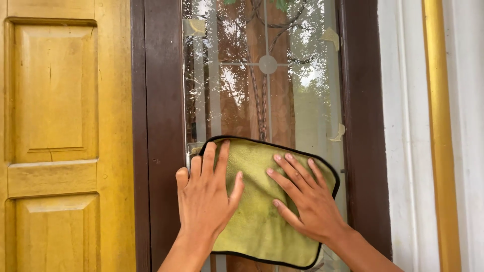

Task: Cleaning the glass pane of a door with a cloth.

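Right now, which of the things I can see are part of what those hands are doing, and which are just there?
In use:
- green cloth, pressed flat on the glass
- left hand and right hand, both spread on the cloth
- glass pane

Just there:
- yellow panelled door
- dark brown frame
- white wall
- scraps of tape on the glass

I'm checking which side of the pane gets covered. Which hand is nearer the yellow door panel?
Left. The left hand presses the green cloth's left edge, closest to the yellow door. The right hand lies flat on the cloth's right part, farther away.
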